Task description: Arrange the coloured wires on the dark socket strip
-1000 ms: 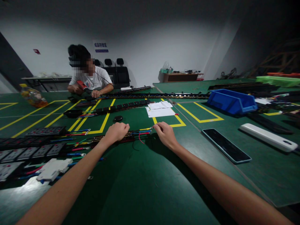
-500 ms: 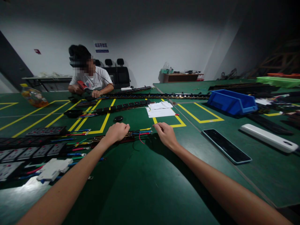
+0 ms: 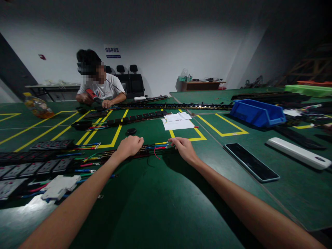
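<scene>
My left hand [image 3: 130, 145] is closed over a bundle of coloured wires [image 3: 161, 146] running from a dark strip of parts on the bench. From the bundle, yellow, blue and red wire ends stick out to the right, and a thin red wire [image 3: 156, 154] curls down in front. Right at the tips of these ends, my right hand [image 3: 184, 147] has its thumb and fingers pinched on a wire end. The pinched tip is small and partly hidden by the fingers. Just beyond my left hand lies a round black object [image 3: 131, 131].
Socket strips [image 3: 38, 167] with lugged wires and a white breaker-like block [image 3: 61, 186] lie left. Papers [image 3: 177, 121] are ahead. A phone [image 3: 250, 162], a long white device [image 3: 297, 153] and a blue bin [image 3: 256, 113] sit right. Across the bench, a person [image 3: 102, 86] holds a red power tool [image 3: 92, 94].
My right hand has shifted very slightly, and its fingertips now meet the wire tip. My left hand stays in place on the bundle.
</scene>
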